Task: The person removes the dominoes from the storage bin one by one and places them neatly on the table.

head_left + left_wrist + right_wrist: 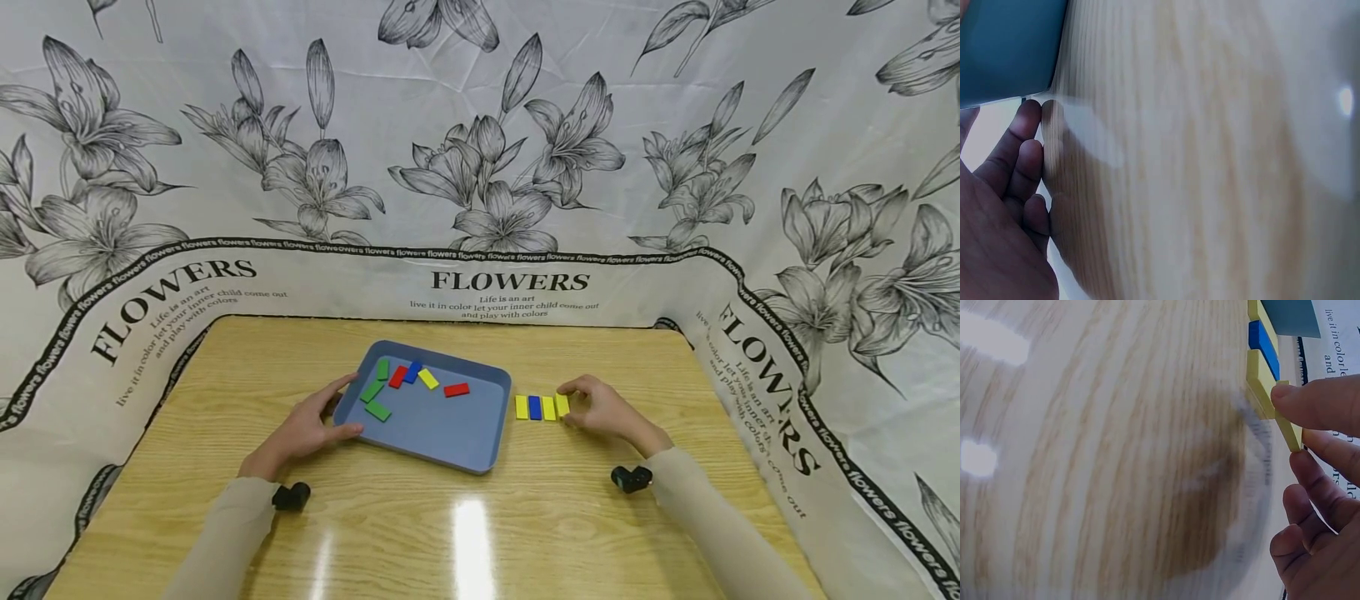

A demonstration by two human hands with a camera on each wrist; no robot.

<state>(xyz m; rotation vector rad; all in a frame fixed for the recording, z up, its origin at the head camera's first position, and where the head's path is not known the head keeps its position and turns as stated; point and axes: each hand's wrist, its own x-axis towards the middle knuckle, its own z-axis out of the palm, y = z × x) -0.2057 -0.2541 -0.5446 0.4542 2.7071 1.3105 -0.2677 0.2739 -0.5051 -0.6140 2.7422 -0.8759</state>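
My right hand (600, 407) pinches a yellow tile (1290, 425) between thumb and fingers, at the right end of a short row on the table. That row holds a yellow tile (522, 407), a blue tile (535, 407) and another yellow tile (549, 408), side by side. The held tile looks slightly tilted. On the other side, my left hand (307, 423) grips the left edge of a blue-grey tray (442, 446). Inside it lie three green tiles (378, 411), two red tiles (456, 390), a blue tile (412, 372) and a yellow tile (428, 379), scattered.
The tray and row stand on a glossy wooden table (390, 525). A white cloth (517, 292) printed with flowers and lettering surrounds the table's back and sides. A black wrist device (632, 478) sits by the right sleeve, and another (291, 497) by the left.
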